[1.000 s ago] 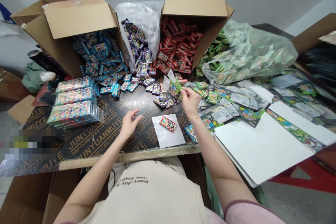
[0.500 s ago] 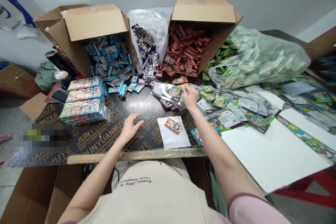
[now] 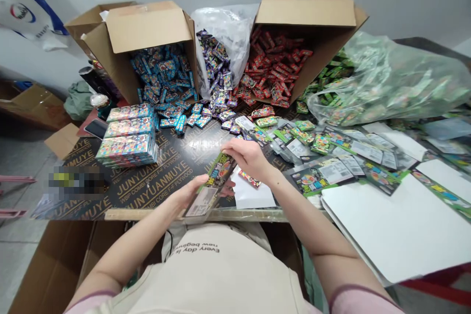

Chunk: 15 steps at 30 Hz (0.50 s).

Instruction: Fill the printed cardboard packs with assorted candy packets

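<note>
Right hand: closed, fingertips pinching the upper end of the pouch; right hand [image 3: 252, 157] is just above the front part of the tabletop [image 3: 147, 176].
Left hand: gripping too, thumb on the pouch's face, fingers behind it; left hand [image 3: 187, 192] is by the front edge.
Pouch: printed pouch [image 3: 221, 169] held between both hands, tilted, upper end away from the person, lower end over the front edge; colour print on the upper part, pale label lower down. Contents, if any: can't tell.
White paper: white paper [image 3: 257, 197] flat at the front edge, just right of the pouch, partly behind right hand and forearm.
Red packet: red packet [image 3: 252, 180] on that paper, partly covered by right hand.
Loose pouches: overlapping spread of loose pouches [image 3: 334, 171] right of right hand, toward the right edge, green packets [image 3: 321, 143] among them.
White sheets: stack of white sheets [image 3: 390, 225] at the right end of the front edge, reaching past it.
Wrapped packs: stacked wrapped packs [image 3: 128, 144] toward the left edge, phone [image 3: 96, 128] just beside.
Back edge, left to right: carton of blue packets [image 3: 162, 76], clear bag of purple packets [image 3: 217, 59], carton of red packets [image 3: 275, 71], bag of green packets [image 3: 390, 83].
</note>
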{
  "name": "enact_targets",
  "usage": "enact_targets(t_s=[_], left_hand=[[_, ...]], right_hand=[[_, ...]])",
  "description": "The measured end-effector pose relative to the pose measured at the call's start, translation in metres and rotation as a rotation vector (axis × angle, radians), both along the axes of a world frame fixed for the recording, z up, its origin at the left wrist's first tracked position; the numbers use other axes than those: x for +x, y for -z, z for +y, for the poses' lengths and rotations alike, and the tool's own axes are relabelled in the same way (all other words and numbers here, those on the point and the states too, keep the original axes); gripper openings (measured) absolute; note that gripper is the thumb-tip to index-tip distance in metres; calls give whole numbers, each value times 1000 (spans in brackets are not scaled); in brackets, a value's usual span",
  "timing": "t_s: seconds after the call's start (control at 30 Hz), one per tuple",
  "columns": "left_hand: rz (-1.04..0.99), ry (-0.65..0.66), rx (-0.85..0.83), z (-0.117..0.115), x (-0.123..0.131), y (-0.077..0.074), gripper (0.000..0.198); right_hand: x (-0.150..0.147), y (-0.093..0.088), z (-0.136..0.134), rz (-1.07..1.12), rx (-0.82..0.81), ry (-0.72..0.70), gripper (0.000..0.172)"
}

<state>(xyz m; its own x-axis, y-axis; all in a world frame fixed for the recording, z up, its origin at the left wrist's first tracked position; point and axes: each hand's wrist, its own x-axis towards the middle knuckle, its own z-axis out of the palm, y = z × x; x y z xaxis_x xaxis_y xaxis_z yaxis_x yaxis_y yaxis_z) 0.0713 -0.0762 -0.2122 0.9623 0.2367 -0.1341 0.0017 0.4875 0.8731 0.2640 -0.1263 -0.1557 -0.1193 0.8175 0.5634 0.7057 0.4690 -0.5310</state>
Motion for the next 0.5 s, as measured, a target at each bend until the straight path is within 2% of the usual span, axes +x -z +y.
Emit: enact_targets(t_s=[0.07, 0.13, 0.2, 0.3, 0.37, 0.5], left_hand=[[-11, -98, -151, -10, 1, 6, 69], [-31, -199, -196, -12, -1, 6, 67], [-49, -256, -208, -9, -4, 4, 66], [-57, -268, -203, -5, -6, 2, 63], [-43, -265, -187, -4, -7, 4, 61], [-9, -268, -124, 2, -8, 11, 61]], right_hand=[[0, 7, 2, 33, 45, 144, 23], [0, 12, 1, 96, 100, 321, 25], [-1, 16, -2, 190, 95, 390, 27], [-7, 23, -4, 326, -21, 295, 22], [-11, 26, -3, 370, -87, 249, 25], [-11, 27, -1, 287, -148, 224, 28]])
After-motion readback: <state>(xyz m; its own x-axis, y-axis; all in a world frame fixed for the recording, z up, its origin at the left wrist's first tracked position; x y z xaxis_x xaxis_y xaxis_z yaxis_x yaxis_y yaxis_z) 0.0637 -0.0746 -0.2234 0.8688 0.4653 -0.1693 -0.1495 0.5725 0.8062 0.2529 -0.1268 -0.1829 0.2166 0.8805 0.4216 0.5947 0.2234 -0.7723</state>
